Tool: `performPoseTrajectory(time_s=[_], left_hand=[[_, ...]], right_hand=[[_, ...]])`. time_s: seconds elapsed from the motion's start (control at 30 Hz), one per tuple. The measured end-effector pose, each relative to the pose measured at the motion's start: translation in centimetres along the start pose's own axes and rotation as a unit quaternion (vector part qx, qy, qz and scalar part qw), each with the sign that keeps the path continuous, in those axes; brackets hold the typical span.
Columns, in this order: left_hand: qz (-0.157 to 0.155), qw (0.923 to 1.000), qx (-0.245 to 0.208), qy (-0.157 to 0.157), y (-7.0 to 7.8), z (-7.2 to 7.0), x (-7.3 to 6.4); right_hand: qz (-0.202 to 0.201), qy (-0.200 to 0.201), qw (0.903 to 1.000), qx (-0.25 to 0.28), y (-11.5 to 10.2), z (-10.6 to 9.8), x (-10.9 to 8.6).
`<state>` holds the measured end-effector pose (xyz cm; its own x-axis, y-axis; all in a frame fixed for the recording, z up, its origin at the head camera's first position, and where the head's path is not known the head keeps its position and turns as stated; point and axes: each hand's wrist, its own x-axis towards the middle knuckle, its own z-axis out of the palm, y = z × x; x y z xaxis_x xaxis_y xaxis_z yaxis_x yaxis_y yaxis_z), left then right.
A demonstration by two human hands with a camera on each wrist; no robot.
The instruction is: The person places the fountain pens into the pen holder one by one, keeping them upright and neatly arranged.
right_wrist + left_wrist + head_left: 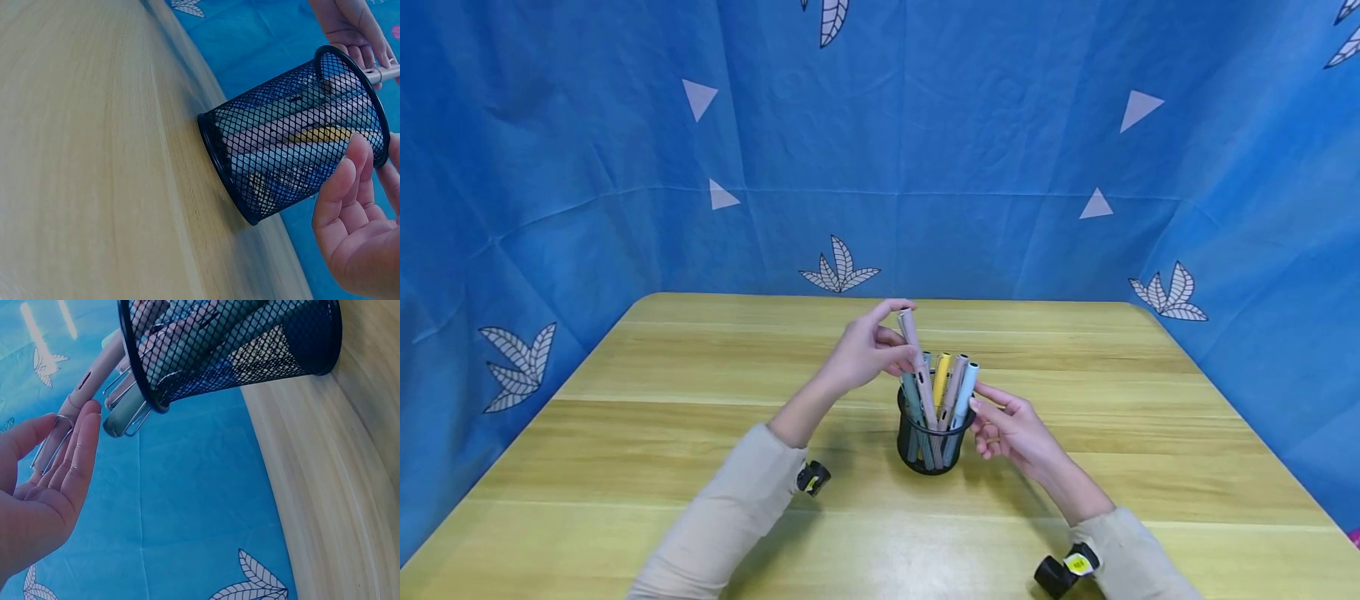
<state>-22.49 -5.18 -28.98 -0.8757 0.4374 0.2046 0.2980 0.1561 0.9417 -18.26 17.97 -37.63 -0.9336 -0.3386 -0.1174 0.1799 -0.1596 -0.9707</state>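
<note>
A black mesh pen cup (927, 472) stands upright on the table with several capped pens in it. My left hand (867, 350) pinches a pale mauve pen (94, 378) near its clip, thumb on one side and fingers on the other. This pen rises above the others, its lower part inside the cup. At the cup's right side is my right hand (1018, 433), thumb and fingers at the rim (382, 119), gripping it. Close by that thumb leans a light blue pen (966, 392). A yellow pen (941, 379), a second mauve pen (953, 387) and a green pen (128, 412) share the cup.
The wooden table (625, 467) reaches back to a blue curtain (895, 150) printed with leaves and triangles. Small black cameras sit on the left cuff (812, 477) and the right cuff (1063, 571).
</note>
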Motion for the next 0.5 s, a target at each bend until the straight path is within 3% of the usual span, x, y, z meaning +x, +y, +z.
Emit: performPoseTrajectory(time_s=[0.5], left_hand=[[0.017,0.9985,0.052,0.0,-0.5,1.2,-0.1]], right_hand=[[0.001,0.0,1.0,-0.001,0.1,-0.1,0.0]])
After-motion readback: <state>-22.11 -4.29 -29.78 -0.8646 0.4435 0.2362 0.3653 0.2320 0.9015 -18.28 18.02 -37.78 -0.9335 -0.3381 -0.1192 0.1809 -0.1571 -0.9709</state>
